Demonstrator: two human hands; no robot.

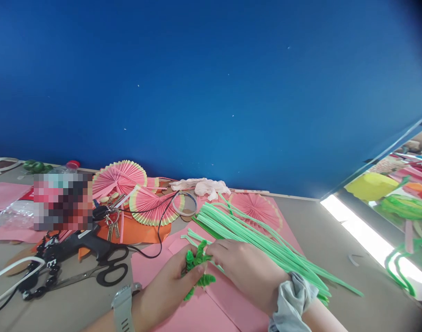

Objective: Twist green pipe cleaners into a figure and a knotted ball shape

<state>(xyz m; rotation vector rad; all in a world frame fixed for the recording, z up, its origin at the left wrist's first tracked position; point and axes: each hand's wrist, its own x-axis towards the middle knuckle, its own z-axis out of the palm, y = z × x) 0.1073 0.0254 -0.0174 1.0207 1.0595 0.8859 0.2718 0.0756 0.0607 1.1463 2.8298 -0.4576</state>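
"Both grips are nearly closed. The left hand [165, 287] is pinching a twisted green piece [199, 257] between thumb and fingers; the right hand [247, 269] is curling its fingers in at the piece's right side, though I can't tell how firmly they're holding."

"And around them, largest first?"

"A blue panel [211, 92] is standing along the far side, the table [321, 226] is stretching before it, and pink sheets [151, 267] are lying beneath the hands. Pale green stems [262, 237] are lying in a bundle on the right, partly hidden by the right hand. Pleated pink fans [155, 207] are resting farther off, scissors [88, 273] to the left. The piece is sitting above the sheets, near middle."

"What could be going wrong?"

"Squeezing too hard could be flattening its fuzzy curls, since the thumb is pressing close on them. The grey scrunchie [294, 295] is sitting right beside the stems, so a sweeping forearm could be scattering them. A leftward jerk could be snagging the looping black cord [160, 237]."

"Where is room opening?"

"The panel is walling off the far edge, and the scissors and cord are crowding the left. Right of the bundle, the table is offering a wider stretch toward a bright slanting strip [356, 240]."
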